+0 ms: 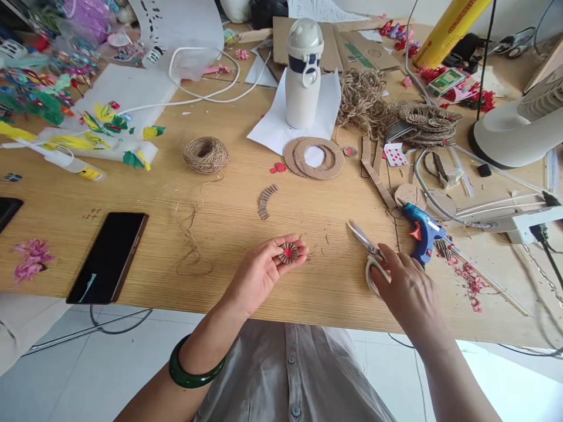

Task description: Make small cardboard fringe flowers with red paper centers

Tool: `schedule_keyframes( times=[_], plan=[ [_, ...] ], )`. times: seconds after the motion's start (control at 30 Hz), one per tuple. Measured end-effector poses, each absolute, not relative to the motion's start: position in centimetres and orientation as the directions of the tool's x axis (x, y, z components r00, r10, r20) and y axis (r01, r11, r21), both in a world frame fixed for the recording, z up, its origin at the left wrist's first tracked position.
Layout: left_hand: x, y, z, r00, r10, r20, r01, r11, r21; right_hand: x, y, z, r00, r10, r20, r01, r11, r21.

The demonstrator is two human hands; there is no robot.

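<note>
In the left hand [260,274], holding the corrugated-cardboard rosette [289,253] by its edge in lightly curled fingers, palm turned up, red centre facing the camera. With the right hand [407,282], curling loosely round the handles of the scissors [372,251], back of hand uppermost, blades pointing away and leftward — nearly closed, low over the table [325,287]. Appearing to be at a trimming or tool-handling step; not telling from one view whether picking up or setting down. Probably calling next for a steady left pinch, plus either seating fingers firmly in the loops or releasing cleanly. Keeping both forearms angled inward from the near edge, hands well apart. Farther out, noting a curved corrugated strip [267,201] ahead of the rosette, a blue hot-glue gun [422,231] just beyond the right hand, then red discs [278,167], cardboard rings [319,170] and a twine ball [206,155].
</note>
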State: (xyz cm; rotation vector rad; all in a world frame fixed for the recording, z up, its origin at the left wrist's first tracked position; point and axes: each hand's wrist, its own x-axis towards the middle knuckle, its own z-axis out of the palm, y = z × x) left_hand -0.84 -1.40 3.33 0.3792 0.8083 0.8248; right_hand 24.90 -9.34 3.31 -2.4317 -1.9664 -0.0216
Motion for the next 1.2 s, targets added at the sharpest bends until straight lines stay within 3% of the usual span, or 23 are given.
schedule_keyframes(
  times=[0.07,0.13,0.17,0.23,0.3,0.37,0.63,0.8,0.9,1.03,1.2],
  plan=[
    [-0.6,-1.4,3.4,0.401,0.77,-0.496,-0.543,0.636,0.549,24.4,-9.5,4.4,0.197,0.98,0.035,0.978,-0.199,0.066],
    [-0.3,-1.4,3.6,0.385,0.769,-0.51,-0.567,0.633,0.527,23.7,-9.2,5.6,0.214,0.972,0.094,0.976,-0.217,0.029],
    [-0.1,-1.4,3.7,0.379,0.77,-0.513,-0.573,0.631,0.522,23.2,-8.9,6.0,0.225,0.967,0.116,0.974,-0.22,-0.056],
    [0.4,-1.3,3.9,0.372,0.772,-0.514,-0.579,0.627,0.521,21.9,-8.0,6.6,0.227,0.97,0.082,0.92,-0.186,-0.346],
    [1.1,-1.2,4.0,0.355,0.777,-0.52,-0.583,0.619,0.527,20.3,-6.7,6.6,0.149,0.982,-0.112,0.743,-0.186,-0.643],
    [1.8,-1.0,4.2,0.318,0.785,-0.533,-0.582,0.605,0.544,18.6,-5.3,6.2,0.071,0.98,-0.185,0.611,-0.189,-0.769],
    [3.8,0.3,4.2,0.281,0.825,-0.491,-0.583,0.553,0.595,16.3,-1.5,4.4,0.117,0.98,-0.161,0.621,-0.199,-0.758],
    [4.4,1.7,3.9,0.264,0.85,-0.456,-0.529,0.523,0.668,17.3,-0.1,4.0,0.112,0.974,-0.195,0.372,-0.223,-0.901],
    [4.3,3.0,3.4,0.207,0.895,-0.394,-0.467,0.444,0.765,19.5,2.0,4.2,0.183,0.951,-0.251,0.252,-0.292,-0.923],
    [3.7,4.4,2.4,0.117,0.96,-0.254,-0.414,0.28,0.866,24.4,6.8,4.1,0.348,0.909,-0.229,0.291,-0.337,-0.895],
    [2.8,5.3,1.3,-0.012,0.985,-0.174,-0.401,0.155,0.903,28.9,12.8,3.3,0.505,0.823,-0.26,0.382,-0.482,-0.788]
  ],
)
